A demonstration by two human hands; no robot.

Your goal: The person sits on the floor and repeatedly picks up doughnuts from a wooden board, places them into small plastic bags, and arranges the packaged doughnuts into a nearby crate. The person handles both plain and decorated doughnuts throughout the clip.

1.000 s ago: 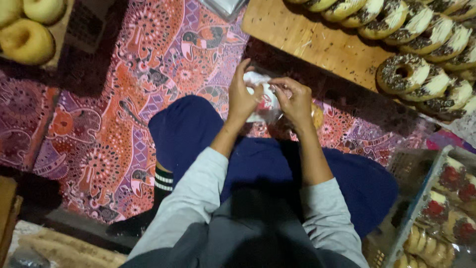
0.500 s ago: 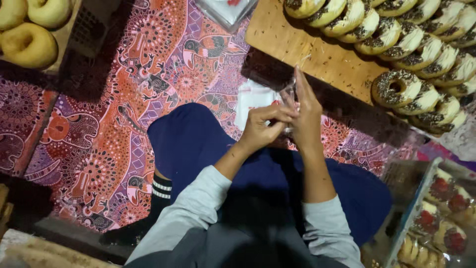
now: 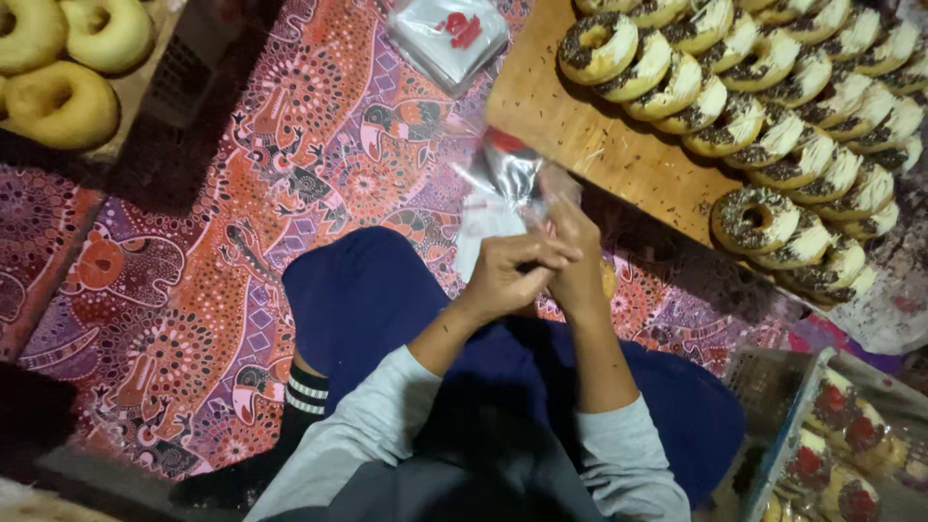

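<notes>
The clear plastic bag (image 3: 507, 188) is up in front of you, above your lap, held between your two hands over the patterned cloth (image 3: 193, 290) on the floor. Your left hand (image 3: 507, 275) is curled closed, its fingers pinching the lower part of the bag. Your right hand (image 3: 575, 261) presses right against the left, fingers bent and closed on the same bag; a bit of yellowish doughnut (image 3: 607, 280) shows just behind it, though you can't tell if it sits inside the bag. The bag's loose top, with a red mark on it, points toward the wooden board (image 3: 599, 145). That board lies just beyond your hands to the right and carries rows of iced doughnuts (image 3: 773, 126) with dark sprinkles, overlapping one another. A stack of flat plastic bags (image 3: 449, 39) lies on the cloth further ahead. Plain doughnuts (image 3: 68, 68) sit at the far left. Packed doughnuts (image 3: 841, 454) lie in a tray at your lower right.
</notes>
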